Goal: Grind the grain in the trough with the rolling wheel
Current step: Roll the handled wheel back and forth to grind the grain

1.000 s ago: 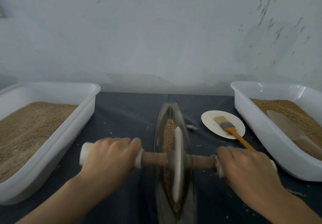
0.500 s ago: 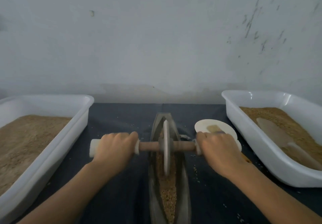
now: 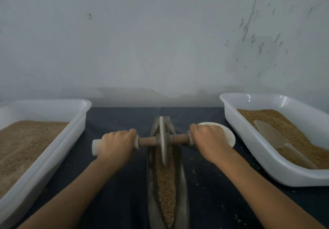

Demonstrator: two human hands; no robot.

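Head view, looking forward and down. Between the two hands stands the rolling wheel (image 3: 162, 139), a pale disc set upright on edge in the far part of the trough (image 3: 181, 178), a long, narrow, boat-shaped vessel that runs from the wall side toward the person. Grain (image 3: 166, 184) fills the trough's channel as a tan ribbon on the near side of the wheel; whether any lies beyond the wheel cannot be told. A wooden axle (image 3: 178, 137) passes through the wheel's centre and extends sideways to each hand. The left hand (image 3: 117, 144) is curled around the white handle (image 3: 96, 146) at its end of the axle, the handle's tip projecting past the outer side of the fist. The right hand (image 3: 207, 140) is likewise wrapped around the opposite end, which it hides almost completely. Both forearms reach straight out from the bottom corners of the view. Just behind the right hand lies a pale round plate (image 3: 228, 136), partly covered by that hand. Outward of the left hand stands a white tub (image 3: 71, 139) holding fine tan meal. Outward of the right hand stands a second white tub (image 3: 252, 148) holding coarser brown grain, with a translucent scoop (image 3: 272, 136) resting on its contents. Everything sits on a dark blue cloth (image 3: 121, 189), dotted with stray kernels beside the trough. A grey, scuffed wall (image 3: 160, 41) closes the far side.
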